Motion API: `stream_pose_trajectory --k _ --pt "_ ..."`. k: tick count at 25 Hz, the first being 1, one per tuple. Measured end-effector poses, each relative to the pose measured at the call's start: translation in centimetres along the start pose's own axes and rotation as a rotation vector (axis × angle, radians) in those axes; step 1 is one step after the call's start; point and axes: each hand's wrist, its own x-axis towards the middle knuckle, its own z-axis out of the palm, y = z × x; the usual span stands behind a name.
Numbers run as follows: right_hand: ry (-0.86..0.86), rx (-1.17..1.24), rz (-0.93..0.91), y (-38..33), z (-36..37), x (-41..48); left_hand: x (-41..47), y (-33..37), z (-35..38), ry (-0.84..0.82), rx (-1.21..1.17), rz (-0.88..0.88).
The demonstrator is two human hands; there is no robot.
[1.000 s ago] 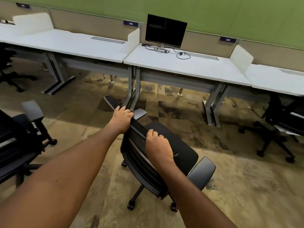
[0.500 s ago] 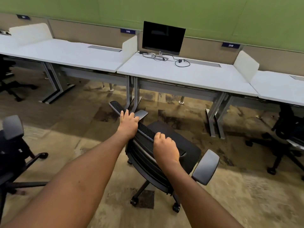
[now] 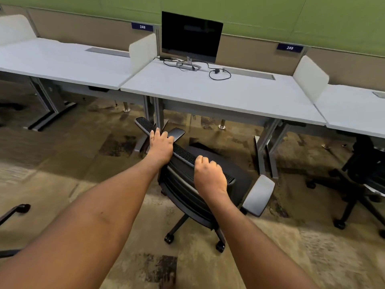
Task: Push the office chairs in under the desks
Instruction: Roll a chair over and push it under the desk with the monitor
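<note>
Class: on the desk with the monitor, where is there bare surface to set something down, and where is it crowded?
The desk is bare across its front half and right side, from the near edge to the cable slot and right divider. It is crowded at the back left, where the monitor stands with its cables looped beside it.

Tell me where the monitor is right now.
In the head view the monitor stands top centre, at the back of the middle desk, right of the white divider and beyond the gripped chair.
</note>
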Motion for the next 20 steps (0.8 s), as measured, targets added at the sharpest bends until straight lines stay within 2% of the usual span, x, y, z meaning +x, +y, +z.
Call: stream_pose_trajectory --k 12,20 --pt "-0.032 0.021 0.151 11.7 3.3 13.7 16.5 7.0 2.0 0.047 -0.146 0.097" --pt "-0.048 -0.036 0.216 16.1 4.2 18.0 20.3 8.3 2.6 0.069 -0.194 0.274"
